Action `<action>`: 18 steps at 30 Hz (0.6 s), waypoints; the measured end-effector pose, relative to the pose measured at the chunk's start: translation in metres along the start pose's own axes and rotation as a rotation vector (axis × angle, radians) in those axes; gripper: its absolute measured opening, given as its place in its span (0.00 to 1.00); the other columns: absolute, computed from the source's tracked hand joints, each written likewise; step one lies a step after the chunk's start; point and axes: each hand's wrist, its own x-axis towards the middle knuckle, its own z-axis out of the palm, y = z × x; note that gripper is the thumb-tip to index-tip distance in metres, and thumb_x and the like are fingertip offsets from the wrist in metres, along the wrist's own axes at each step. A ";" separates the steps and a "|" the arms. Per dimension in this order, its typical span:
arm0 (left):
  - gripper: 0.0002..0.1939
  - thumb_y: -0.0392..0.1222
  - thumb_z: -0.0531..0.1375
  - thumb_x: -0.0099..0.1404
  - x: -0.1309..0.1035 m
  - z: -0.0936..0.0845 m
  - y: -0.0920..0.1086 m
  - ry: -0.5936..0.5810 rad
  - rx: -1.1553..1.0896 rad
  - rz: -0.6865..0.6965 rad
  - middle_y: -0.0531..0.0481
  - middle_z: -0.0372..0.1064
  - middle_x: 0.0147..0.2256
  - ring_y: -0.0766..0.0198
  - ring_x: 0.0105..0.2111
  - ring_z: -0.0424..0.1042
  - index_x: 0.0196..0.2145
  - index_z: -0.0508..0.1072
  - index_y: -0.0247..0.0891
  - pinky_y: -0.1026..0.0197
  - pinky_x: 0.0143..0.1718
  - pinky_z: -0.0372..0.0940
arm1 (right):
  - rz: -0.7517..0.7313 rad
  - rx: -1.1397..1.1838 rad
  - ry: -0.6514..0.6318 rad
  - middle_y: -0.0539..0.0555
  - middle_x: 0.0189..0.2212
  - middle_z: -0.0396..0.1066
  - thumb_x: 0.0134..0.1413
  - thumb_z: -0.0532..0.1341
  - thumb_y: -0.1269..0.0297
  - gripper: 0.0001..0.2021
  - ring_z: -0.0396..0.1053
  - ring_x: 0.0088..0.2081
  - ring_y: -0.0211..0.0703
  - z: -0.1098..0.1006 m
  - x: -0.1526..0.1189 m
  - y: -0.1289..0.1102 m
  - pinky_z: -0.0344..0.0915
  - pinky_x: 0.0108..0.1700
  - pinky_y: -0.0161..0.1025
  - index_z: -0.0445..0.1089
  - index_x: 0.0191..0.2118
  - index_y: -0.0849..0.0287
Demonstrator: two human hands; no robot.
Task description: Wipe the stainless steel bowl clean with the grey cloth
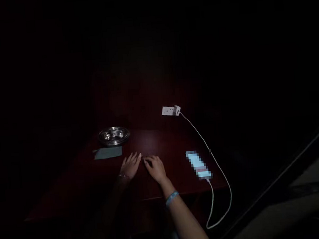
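left hand (130,168) splayed, right hand (156,169) loosely bent, both seemingly empty on the tabletop (178,177) before me; smartphone (198,165) (cabled, long axis slanting) rightward, right hand nearer.

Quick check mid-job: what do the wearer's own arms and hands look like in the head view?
The left hand and right hand are both ungloved. The right forearm shows no sleeve and wears a blue band. A thin bracelet circles the left wrist, its colour hard to tell. The left forearm is too dark to judge for a sleeve.
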 end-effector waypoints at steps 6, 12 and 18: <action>0.21 0.49 0.45 0.70 0.001 0.000 -0.003 0.156 -0.262 -0.052 0.48 0.67 0.59 0.54 0.63 0.60 0.50 0.73 0.45 0.44 0.63 0.53 | -0.016 0.055 0.023 0.52 0.45 0.75 0.61 0.60 0.66 0.08 0.68 0.48 0.44 0.004 -0.001 0.003 0.62 0.52 0.40 0.77 0.43 0.52; 0.15 0.49 0.50 0.65 0.005 0.007 -0.013 0.240 -0.399 -0.034 0.47 0.73 0.53 0.55 0.59 0.66 0.33 0.74 0.42 0.49 0.61 0.58 | 0.056 0.080 0.066 0.53 0.41 0.75 0.63 0.58 0.66 0.07 0.67 0.46 0.45 0.005 -0.003 0.002 0.62 0.51 0.40 0.74 0.36 0.55; 0.13 0.49 0.52 0.64 0.006 0.013 -0.018 0.263 -0.417 -0.038 0.47 0.74 0.52 0.55 0.59 0.65 0.32 0.73 0.42 0.50 0.62 0.57 | 0.107 0.119 0.083 0.54 0.39 0.75 0.62 0.59 0.65 0.06 0.67 0.45 0.45 0.006 0.000 0.003 0.62 0.50 0.40 0.72 0.34 0.56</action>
